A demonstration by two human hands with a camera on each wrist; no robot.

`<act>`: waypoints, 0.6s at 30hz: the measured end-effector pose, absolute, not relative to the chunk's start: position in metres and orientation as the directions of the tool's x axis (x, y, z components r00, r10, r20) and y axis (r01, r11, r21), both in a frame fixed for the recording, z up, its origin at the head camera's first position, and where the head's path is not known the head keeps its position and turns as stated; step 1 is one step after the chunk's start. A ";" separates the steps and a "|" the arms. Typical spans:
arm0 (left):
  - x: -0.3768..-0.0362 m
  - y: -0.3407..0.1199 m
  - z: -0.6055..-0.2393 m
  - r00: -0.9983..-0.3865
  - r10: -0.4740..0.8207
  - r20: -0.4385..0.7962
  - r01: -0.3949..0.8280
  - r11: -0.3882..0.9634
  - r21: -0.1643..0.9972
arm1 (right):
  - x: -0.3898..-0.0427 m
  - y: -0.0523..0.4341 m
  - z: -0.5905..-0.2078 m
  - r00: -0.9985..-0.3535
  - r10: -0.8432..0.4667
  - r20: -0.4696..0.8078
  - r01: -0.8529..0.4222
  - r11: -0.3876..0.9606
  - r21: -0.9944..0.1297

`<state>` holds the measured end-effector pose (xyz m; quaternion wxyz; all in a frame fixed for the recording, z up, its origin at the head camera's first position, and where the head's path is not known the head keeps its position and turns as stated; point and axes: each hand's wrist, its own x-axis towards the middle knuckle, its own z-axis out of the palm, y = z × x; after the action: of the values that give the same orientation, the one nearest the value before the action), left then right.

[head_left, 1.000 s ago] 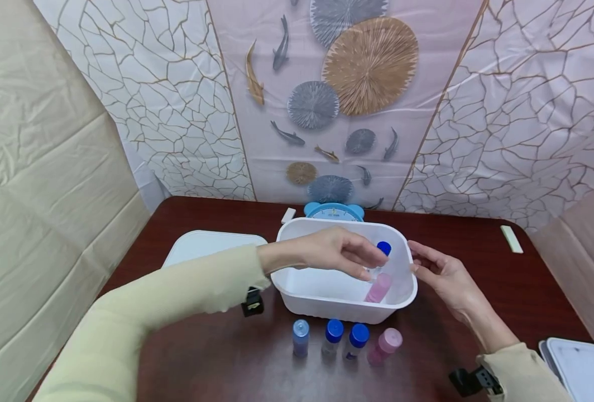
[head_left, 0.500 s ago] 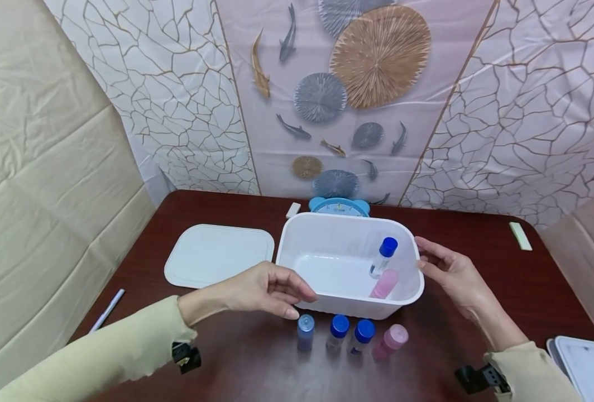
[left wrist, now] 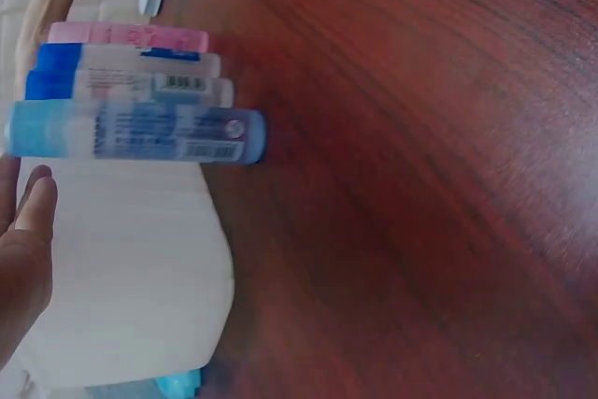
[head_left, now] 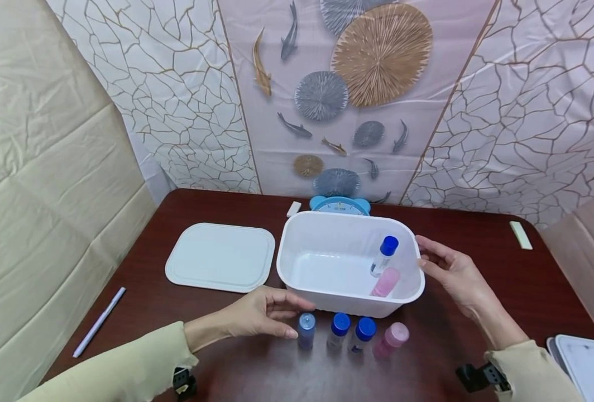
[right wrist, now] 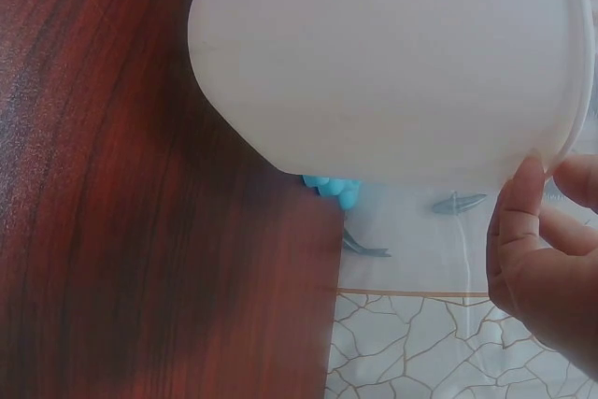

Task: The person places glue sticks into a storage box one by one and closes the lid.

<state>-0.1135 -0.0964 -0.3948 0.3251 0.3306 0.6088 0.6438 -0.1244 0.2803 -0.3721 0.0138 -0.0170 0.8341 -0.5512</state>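
Observation:
My left hand (head_left: 262, 315) is held with thumb and fingers apart at the left side of a small translucent blue capped bottle (head_left: 306, 333), which stands upright on the table. To its right stand two clear bottles with blue caps (head_left: 340, 325) (head_left: 365, 330) and a pink bottle (head_left: 393, 336). In the left wrist view, printing and a barcode show on the blue bottle (left wrist: 140, 131). My right hand (head_left: 453, 273) pinches the right rim of a white tub (head_left: 322, 298). Inside the tub, a clear blue-capped bottle (head_left: 384, 254) and a pink bottle (head_left: 386, 282) lean at its right end.
A white lid (head_left: 220, 257) lies left of the tub. Behind the tub are a blue scale (head_left: 340, 205) and a small white block (head_left: 294, 209). A pen (head_left: 98, 322) lies at far left, a pale strip (head_left: 520, 235) at back right, white lids (head_left: 585, 365) at right.
My left hand has come out from over the tub and moved left and toward me, down beside the blue bottle. My right hand stays at the tub's rim.

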 end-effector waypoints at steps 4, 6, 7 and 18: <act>-0.112 -0.093 -0.403 -0.570 0.822 0.014 -0.041 -0.046 0.998 | -0.124 0.280 -0.372 -0.999 -0.040 -0.006 -0.010 0.394 -0.919; -0.111 -0.091 -0.407 -0.573 0.820 0.007 -0.051 -0.044 0.998 | -0.124 0.280 -0.372 -0.999 -0.042 0.001 -0.017 0.387 -0.922; -0.111 -0.090 -0.408 -0.576 0.817 0.000 -0.059 -0.041 0.997 | -0.124 0.280 -0.372 -0.999 -0.042 0.005 -0.021 0.385 -0.923; -0.107 -0.081 -0.420 -0.607 0.794 -0.028 -0.097 -0.039 0.995 | -0.124 0.281 -0.372 -0.999 -0.038 -0.001 -0.014 0.386 -0.922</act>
<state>-0.1073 -0.0810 -0.4199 0.3373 0.2879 0.6056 0.6608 -0.1239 0.2806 -0.3723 0.0111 -0.0155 0.8324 -0.5538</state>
